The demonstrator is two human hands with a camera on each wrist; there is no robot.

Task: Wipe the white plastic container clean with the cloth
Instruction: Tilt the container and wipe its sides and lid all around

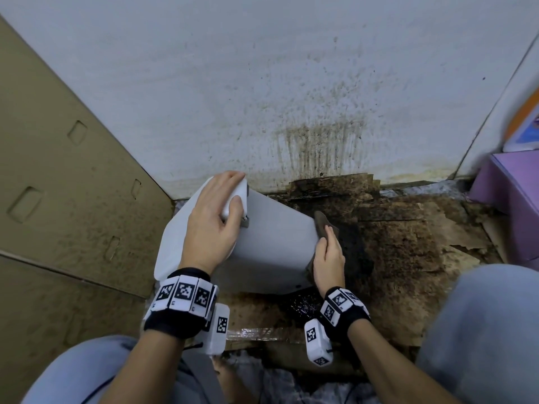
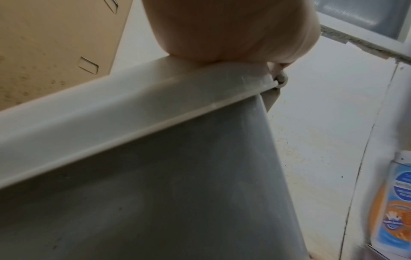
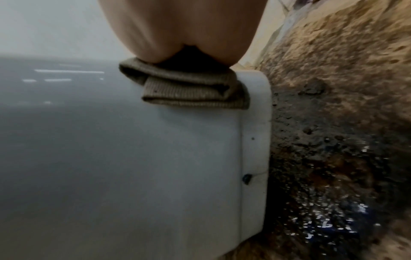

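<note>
The white plastic container (image 1: 277, 243) lies tilted on its side above the floor, its open end to the left and its base to the right. My left hand (image 1: 215, 225) grips its white rim (image 2: 111, 119), fingers over the top edge and thumb on the near side. My right hand (image 1: 328, 258) holds a folded brown cloth (image 1: 322, 225) against the base edge. In the right wrist view the cloth (image 3: 189, 89) sits folded under my palm, on the container's wall (image 3: 155, 158) beside the base rim. The right fingers are hidden behind the base.
A large cardboard box (image 1: 58, 185) stands at the left. The white wall (image 1: 262, 83) behind is streaked with dark stains. Wet, blackened cardboard (image 1: 393, 243) covers the floor under the container. A purple box (image 1: 513, 199) and an orange-blue package (image 2: 395, 202) are at the right. My knees frame the bottom.
</note>
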